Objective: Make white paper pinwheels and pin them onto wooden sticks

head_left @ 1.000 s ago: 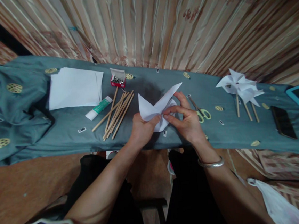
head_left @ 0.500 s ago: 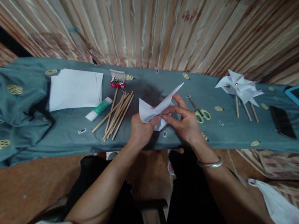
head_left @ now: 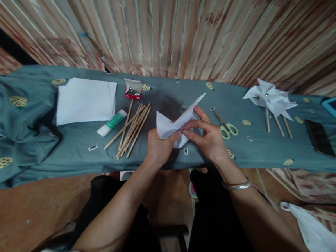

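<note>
One folded white paper [head_left: 165,125] is above the cloth [head_left: 194,88]; the left hand [head_left: 159,147] grips it, and the right hand [head_left: 211,137] pinches its middle. Around lie one pair of scissors [head_left: 224,124], one glue stick [head_left: 111,123], one red box [head_left: 133,96] and three sticks [head_left: 279,126] under white pinwheels [head_left: 274,100].

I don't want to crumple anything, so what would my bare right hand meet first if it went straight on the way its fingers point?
The folded white paper sheet, which the right hand pinches. Past that, probably your bare left hand, though depth is unclear.
</note>
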`<state>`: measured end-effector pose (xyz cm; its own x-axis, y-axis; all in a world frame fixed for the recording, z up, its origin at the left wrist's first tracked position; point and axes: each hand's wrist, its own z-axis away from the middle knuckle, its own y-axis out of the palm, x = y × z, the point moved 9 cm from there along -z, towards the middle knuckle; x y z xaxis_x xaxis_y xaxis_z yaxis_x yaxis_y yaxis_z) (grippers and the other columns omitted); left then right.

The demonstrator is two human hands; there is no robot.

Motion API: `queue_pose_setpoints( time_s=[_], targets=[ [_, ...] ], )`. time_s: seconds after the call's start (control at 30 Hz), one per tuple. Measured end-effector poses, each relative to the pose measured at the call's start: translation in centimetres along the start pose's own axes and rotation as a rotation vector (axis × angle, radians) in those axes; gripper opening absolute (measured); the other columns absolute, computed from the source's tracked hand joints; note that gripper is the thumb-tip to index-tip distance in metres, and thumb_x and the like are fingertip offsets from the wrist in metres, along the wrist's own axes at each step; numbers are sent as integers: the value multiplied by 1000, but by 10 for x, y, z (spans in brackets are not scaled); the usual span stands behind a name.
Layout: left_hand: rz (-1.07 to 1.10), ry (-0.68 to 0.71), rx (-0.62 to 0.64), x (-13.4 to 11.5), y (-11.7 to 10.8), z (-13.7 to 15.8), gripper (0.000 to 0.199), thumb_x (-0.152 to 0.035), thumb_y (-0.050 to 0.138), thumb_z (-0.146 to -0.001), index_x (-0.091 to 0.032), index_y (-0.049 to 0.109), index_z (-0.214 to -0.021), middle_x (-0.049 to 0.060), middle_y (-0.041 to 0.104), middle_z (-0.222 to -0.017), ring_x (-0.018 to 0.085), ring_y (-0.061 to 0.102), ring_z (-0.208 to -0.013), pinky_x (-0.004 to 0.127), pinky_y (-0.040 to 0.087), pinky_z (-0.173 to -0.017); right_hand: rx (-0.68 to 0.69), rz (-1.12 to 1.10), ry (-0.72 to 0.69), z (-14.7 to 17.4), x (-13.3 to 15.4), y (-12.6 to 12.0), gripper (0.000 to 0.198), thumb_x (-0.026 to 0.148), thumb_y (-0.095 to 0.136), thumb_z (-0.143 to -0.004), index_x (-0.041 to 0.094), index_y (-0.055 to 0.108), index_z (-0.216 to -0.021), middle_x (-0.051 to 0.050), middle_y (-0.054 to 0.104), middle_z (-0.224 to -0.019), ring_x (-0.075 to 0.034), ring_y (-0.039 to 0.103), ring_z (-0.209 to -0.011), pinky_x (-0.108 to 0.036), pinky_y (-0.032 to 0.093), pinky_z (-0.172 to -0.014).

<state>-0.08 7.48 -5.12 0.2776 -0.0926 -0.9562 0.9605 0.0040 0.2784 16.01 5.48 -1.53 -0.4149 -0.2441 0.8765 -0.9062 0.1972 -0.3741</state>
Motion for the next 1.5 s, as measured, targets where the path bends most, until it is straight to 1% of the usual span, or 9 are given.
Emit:
queue_pose_setpoints(
  time_s=[0.4,0.6,0.87,1.0,1.13,1.3,1.37,1.43,1.5],
  targets=[
    [-8,14,9,2,0,-1,27,-25,80,-56,-13,75,-79,2,73,-74,16,65,-67,26,52,-66,-6,3,17,0,1,0,8,34,75,-75,27,73,-78,2,52,-145,-27,33,-145,-55,21,-120],
    [-14,26,50,-1,3,0,27,-26,79,-59,-14,76,-83,3,75,-77,17,67,-69,26,52,-66,-12,9,47,1,1,1,5,29,75,-74,27,73,-78,3,53,-143,-27,30,-146,-54,19,-121],
    [-62,29,68,-4,3,-1,26,-26,77,-60,-13,77,-82,3,75,-76,17,66,-67,25,50,-64,-76,-23,70,3,0,4,4,27,74,-73,27,73,-77,2,56,-140,-27,35,-144,-53,24,-119],
    [-59,13,53,-7,3,-1,22,-24,76,-60,-14,77,-79,2,74,-72,17,65,-65,25,50,-63,-126,11,71,4,5,1,6,28,75,-72,26,70,-76,-1,57,-138,-27,43,-138,-52,29,-117],
    [-55,-22,13,-7,2,-1,20,-22,78,-57,-14,76,-76,2,74,-72,18,66,-67,26,51,-63,-168,80,54,5,9,-2,17,32,76,-72,25,68,-86,-4,55,-139,-26,49,-133,-51,32,-116],
    [-46,-25,-4,-5,1,-1,20,-23,79,-55,-15,76,-73,2,74,-70,18,66,-65,25,51,-62,-193,90,29,5,4,-5,52,35,78,-70,26,60,-118,-8,53,-140,-28,47,-134,-51,36,-113],
    [-44,-33,-2,-4,1,-1,21,-25,80,-54,-15,76,-72,2,73,-69,18,65,-63,25,50,-61,-169,55,37,4,-1,-4,63,35,78,-69,26,55,-127,-8,55,-139,-28,50,-130,-49,39,-111],
    [-40,-43,5,-3,1,-1,24,-26,81,-52,-14,75,-72,2,73,-68,17,64,-62,25,50,-59,-123,-5,59,3,-5,-1,66,35,78,-69,26,54,-129,-7,60,-134,-27,56,-123,-47,44,-107],
    [-23,-42,8,-3,1,-1,25,-26,82,-51,-14,76,-73,2,73,-68,16,63,-60,24,49,-58,-81,-52,89,2,-7,2,59,35,78,-69,25,58,-124,-6,66,-124,-26,63,-113,-44,49,-101]
  ],
)
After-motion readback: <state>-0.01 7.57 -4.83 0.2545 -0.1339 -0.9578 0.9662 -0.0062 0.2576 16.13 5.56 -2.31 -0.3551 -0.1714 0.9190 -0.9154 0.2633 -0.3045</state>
